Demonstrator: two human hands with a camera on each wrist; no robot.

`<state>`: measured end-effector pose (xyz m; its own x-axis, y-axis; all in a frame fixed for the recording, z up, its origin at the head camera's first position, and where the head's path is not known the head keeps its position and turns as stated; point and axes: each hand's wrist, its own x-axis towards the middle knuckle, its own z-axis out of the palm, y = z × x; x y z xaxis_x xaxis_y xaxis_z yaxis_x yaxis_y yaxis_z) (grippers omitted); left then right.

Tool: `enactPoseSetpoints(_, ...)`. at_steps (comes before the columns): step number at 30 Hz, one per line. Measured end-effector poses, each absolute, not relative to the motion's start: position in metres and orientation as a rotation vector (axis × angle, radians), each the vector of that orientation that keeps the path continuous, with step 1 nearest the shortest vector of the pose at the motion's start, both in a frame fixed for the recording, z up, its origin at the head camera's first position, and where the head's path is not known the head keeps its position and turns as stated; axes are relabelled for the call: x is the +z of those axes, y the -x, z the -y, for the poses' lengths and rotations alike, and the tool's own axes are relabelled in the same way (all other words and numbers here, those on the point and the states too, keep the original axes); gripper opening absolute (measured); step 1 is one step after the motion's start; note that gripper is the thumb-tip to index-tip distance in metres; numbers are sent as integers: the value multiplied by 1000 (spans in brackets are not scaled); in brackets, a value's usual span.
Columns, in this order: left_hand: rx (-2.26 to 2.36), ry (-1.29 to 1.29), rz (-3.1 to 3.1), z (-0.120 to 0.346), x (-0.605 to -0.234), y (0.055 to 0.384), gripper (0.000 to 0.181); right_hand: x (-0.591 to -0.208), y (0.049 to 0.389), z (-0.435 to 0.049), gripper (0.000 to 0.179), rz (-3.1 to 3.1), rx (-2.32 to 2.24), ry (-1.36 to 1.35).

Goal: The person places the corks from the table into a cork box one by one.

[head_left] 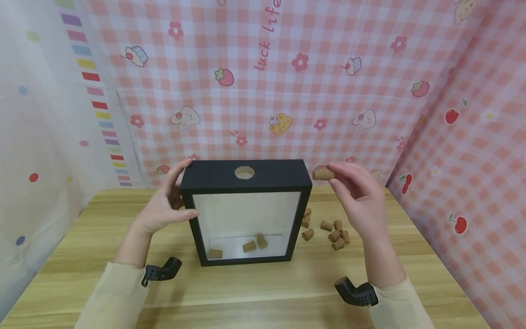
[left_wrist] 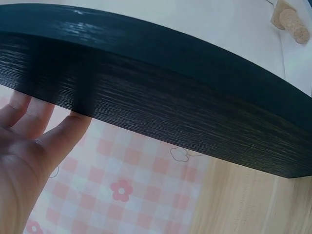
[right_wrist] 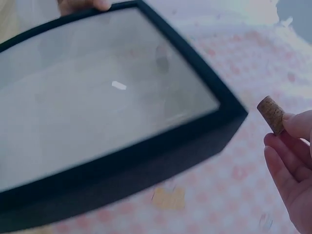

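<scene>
A black shadow box frame (head_left: 246, 179) with a clear front and a round hole (head_left: 244, 172) in its top stands upright on the table. Its left side is gripped by my left hand (head_left: 164, 205), thumb on the front edge and fingers round the back. In the left wrist view the fingers (left_wrist: 63, 136) reach the box's rear edge. My right hand (head_left: 361, 196) pinches a cork (head_left: 323, 174) between thumb and fingertips, just right of the box's top corner. That cork (right_wrist: 271, 115) also shows in the right wrist view. Several corks (head_left: 249, 246) lie inside the box.
Loose corks (head_left: 334, 236) lie scattered on the wooden table (head_left: 230, 297), to the right of the box. A pink checked curtain (head_left: 263, 100) hangs behind, with another (head_left: 472, 173) along the right side. Each wrist wears a black camera mount (head_left: 355, 292).
</scene>
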<state>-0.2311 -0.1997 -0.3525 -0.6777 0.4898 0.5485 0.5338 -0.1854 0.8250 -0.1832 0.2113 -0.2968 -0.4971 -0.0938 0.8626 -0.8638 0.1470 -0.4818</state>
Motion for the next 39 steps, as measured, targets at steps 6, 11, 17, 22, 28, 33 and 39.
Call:
enactPoseSetpoints(6, -2040, 1239, 1983, 199, -352, 231, 103, -267, 188, -185, 35, 1785, 1420, -1046)
enactPoseSetpoints(11, -2021, 1234, 1983, 198, -352, 231, 104, -249, 197, -163, 32, 1910, 1177, -1128)
enactPoseSetpoints(17, -2036, 1216, 1997, 200, -352, 231, 105, -235, 208, -140, 31, 1975, 931, -1250)
enactPoseSetpoints(22, -2043, 1219, 1982, 200, -352, 231, 105, -232, 213, -127, 28, 2005, 829, -1322)
enactPoseSetpoints(28, -2060, 1211, 1977, 199, -351, 230, 106, -233, 219, -116, 28, 2060, 708, -1347)
enactPoseSetpoints(33, -2064, 1200, 2000, 200, -351, 229, 105, -231, 220, -110, 25, 2097, 601, -1381)
enactPoseSetpoints(39, -2068, 1220, 1987, 200, -353, 231, 105, -227, 218, -108, 27, 2139, 575, -1437)
